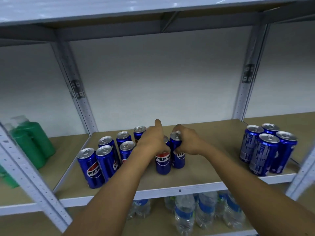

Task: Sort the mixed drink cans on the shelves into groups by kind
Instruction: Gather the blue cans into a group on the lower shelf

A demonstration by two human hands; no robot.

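head view, close, angled down at shelf [170, 186]

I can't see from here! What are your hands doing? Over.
Left hand grips one blue can. Right hand grips its neighbour. More cans grouped right. Nothing blocking.

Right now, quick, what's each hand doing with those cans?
Left hand: grips the top of a Pepsi can, index finger sticking out.
Right hand: fingers curled round the neighbouring Pepsi can.
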